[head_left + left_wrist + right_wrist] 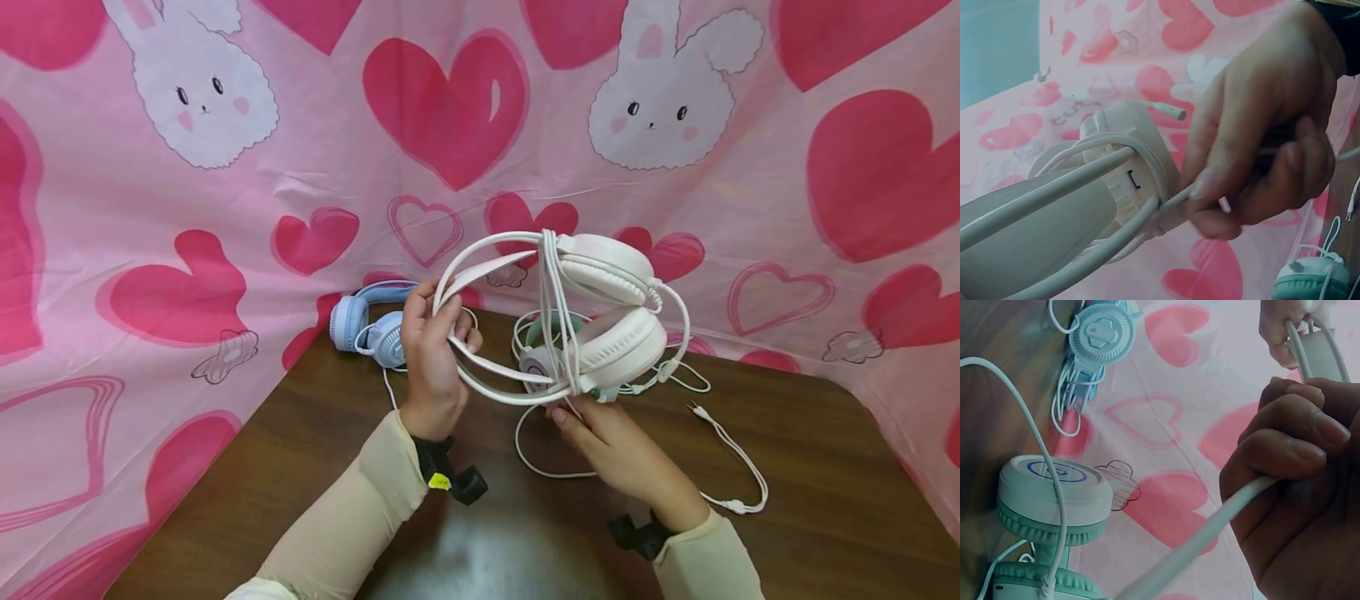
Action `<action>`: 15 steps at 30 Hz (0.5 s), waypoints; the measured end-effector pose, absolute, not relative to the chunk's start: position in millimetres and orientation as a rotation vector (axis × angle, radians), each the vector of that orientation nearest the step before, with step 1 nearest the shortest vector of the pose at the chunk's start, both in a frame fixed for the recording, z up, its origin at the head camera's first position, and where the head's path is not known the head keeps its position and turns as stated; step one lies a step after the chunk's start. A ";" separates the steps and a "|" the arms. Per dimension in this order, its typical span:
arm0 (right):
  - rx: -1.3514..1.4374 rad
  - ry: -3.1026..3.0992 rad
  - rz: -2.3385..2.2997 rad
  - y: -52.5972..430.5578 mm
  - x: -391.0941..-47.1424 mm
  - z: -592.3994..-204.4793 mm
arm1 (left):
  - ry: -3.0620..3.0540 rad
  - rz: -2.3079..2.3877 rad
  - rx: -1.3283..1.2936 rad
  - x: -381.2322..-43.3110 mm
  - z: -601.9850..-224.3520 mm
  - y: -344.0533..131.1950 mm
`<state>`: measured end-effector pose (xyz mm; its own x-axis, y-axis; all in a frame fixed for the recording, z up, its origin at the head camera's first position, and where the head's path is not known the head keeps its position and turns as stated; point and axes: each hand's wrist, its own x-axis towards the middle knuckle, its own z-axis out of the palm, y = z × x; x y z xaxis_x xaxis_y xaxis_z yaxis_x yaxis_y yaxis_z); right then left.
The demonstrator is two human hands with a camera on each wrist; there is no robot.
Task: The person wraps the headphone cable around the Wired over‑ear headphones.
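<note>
Head view: white headphones [626, 348] held above the desk [232, 492], toward its far edge; left fingers [417, 308] grip the headband [487, 272], right fingers [1272, 445] pinch the cable [1197, 540]. Steady tension probably keeps the wraps [556, 300] neat.

This is a brown desk [825, 450] in a fabric-screened spot, home or studio I cannot tell. A creased pink sheet [322, 167] with printed hearts [450, 108] and 2 rabbit faces [652, 133] hangs along the desk's far and left edges; the left wrist view shows a plain bluish surface [997, 44] beyond.
</note>
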<state>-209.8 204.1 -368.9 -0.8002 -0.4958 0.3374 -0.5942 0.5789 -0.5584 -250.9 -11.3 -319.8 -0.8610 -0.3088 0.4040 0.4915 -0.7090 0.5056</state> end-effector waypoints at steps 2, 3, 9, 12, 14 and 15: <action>0.942 -2.657 1.001 204.8 -210.0 -368.7 | -0.865 -2.508 -0.406 -251.3 -318.5 -12.9; 0.948 -2.657 0.997 205.3 -209.9 -368.5 | -0.864 -2.495 -0.407 -251.6 -317.9 -13.8; 0.936 -2.702 1.008 206.9 -207.9 -364.9 | -0.908 -2.394 -0.396 -254.4 -316.7 -19.5; 0.947 -2.715 0.979 208.2 -208.2 -364.0 | -0.961 -2.330 -0.367 -256.2 -317.6 -21.4; 0.959 -2.719 0.962 209.3 -208.3 -363.1 | -1.003 -2.284 -0.342 -257.2 -318.5 -22.2; 0.963 -2.724 0.955 210.0 -208.2 -362.6 | -1.028 -2.261 -0.326 -257.5 -319.1 -22.5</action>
<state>-208.2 210.0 -362.6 -0.7955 -0.5341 0.2862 -0.5959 0.6040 -0.5292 -257.5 -22.5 -319.1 -0.7736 -0.4400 0.4559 0.6328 -0.5005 0.5908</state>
